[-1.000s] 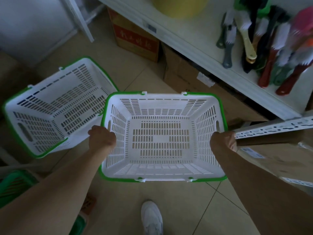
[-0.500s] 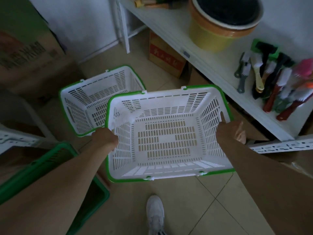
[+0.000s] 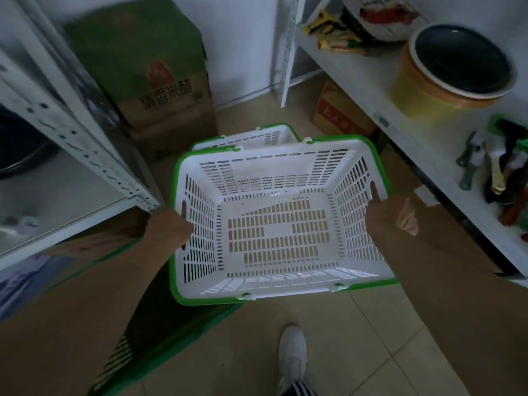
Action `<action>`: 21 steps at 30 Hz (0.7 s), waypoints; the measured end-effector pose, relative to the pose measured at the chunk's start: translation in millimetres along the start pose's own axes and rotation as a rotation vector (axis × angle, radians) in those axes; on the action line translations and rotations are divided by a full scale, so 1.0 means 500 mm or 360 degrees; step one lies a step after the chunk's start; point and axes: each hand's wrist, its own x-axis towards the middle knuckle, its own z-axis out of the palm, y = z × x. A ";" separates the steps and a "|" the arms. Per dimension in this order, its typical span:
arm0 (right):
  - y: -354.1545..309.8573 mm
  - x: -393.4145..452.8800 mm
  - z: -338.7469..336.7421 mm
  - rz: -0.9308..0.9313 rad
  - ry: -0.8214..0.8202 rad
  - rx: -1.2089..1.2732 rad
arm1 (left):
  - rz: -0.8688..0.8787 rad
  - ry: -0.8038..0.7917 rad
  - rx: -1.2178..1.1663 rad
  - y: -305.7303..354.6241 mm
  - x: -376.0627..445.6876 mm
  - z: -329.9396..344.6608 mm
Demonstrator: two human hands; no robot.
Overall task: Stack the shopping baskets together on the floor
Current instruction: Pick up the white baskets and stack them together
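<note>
I hold a white slotted shopping basket with a green rim [image 3: 278, 284] above the floor, in the middle of the view. My left hand [image 3: 168, 228] grips its left side wall by the handle slot. My right hand [image 3: 390, 214] grips its right side wall below the other slot. A second white basket with a green rim [image 3: 267, 137] stands on the floor just beyond and partly under the held one; only its far edge shows. A dark green basket [image 3: 160, 335] lies on the floor at the lower left, partly hidden by my left arm.
A white metal shelf [image 3: 85, 155] stands close on the left. Another shelf [image 3: 400, 132] on the right carries a yellow pot [image 3: 445, 75] and brushes [image 3: 497, 167]. Cardboard boxes [image 3: 160, 81] stand against the back wall. My white shoe [image 3: 293, 355] is on the tiled floor.
The held basket has moved left and forward until it overlaps the second white basket on the floor. The view has swung up and left, bringing the left shelf and boxes into sight.
</note>
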 end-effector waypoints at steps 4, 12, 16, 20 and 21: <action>-0.057 -0.084 0.017 -0.0060 -0.0085 0.0029 | -0.0157 -0.0001 -0.0158 -0.113 -0.005 -0.048; -0.143 -0.241 0.069 -0.0250 -0.0348 0.0094 | -0.0274 0.0115 -0.0167 -0.318 -0.029 -0.115; -0.180 -0.319 0.097 -0.0281 -0.0284 0.0135 | -0.0341 0.0160 -0.0120 -0.413 -0.046 -0.141; -0.217 -0.407 0.120 -0.0441 -0.0319 0.0025 | -0.0468 0.0162 -0.0147 -0.513 -0.061 -0.154; -0.225 -0.425 0.125 -0.0467 -0.0330 -0.0017 | -0.0504 0.0158 -0.0150 -0.533 -0.064 -0.155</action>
